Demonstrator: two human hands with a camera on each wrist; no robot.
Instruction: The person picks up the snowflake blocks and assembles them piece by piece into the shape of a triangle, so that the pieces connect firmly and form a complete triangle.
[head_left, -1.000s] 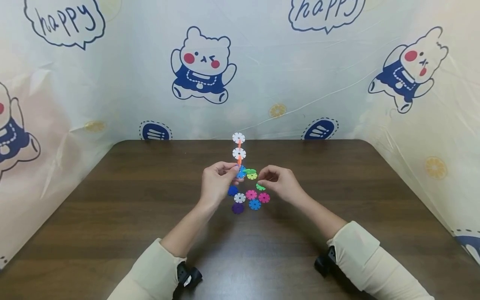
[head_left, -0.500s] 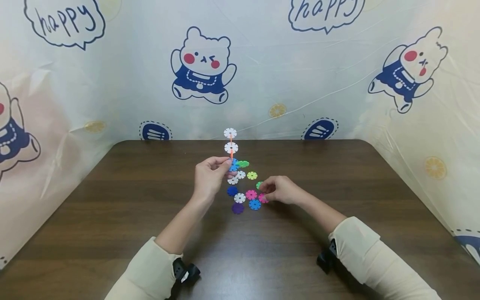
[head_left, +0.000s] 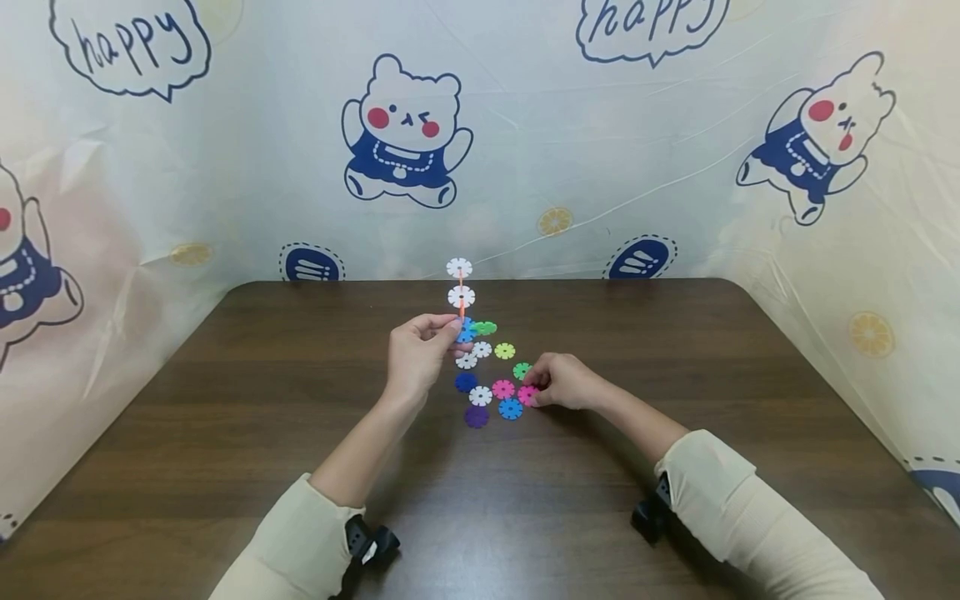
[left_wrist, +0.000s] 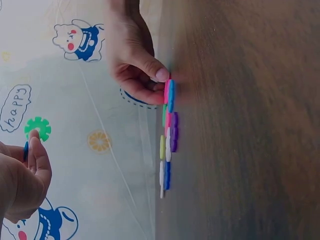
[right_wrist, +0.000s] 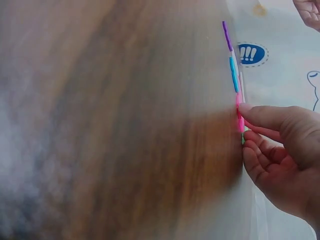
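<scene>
- Apparently pinching outer pink notched disc with right hand, right of and beyond purple notched disc.
- Could knock green notched disc, farther beyond purple, through crowding.
- Gripping blue notched disc of chain with left hand, farthest beyond purple; may loosen if tilted.

Left grip shifted leftward, right grip down to pink disc.

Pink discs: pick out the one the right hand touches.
The pink disc farther right, with the right hand at its edge; the other pink disc lies to its left, clear of that hand.
</scene>
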